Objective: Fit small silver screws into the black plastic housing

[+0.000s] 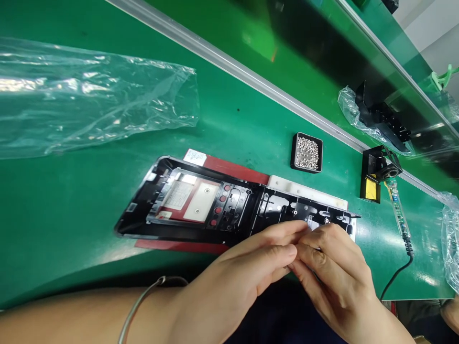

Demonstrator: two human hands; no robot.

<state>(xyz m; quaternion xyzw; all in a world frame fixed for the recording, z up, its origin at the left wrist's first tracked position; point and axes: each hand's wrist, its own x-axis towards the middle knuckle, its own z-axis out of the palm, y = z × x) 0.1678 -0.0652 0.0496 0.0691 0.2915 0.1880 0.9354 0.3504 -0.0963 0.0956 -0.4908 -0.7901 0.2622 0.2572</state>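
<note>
Lying lengthwise left-right: black frame (201, 205).

— Fingertips of left hand (229, 282) and right hand (337, 277) bunched over the black frame (201, 205); anything pinched there too small to tell.
— Right of the frame, plastic bag (452, 248) cut off by the edge.

I see glossy black plastic frame (201, 210) on smooth green table (71, 200); behind frame, crinkled clear plastic bag (89, 95), shiny metal screws (307, 153) in black tray; thin metal bangle (143, 298) near frame's front edge.
</note>
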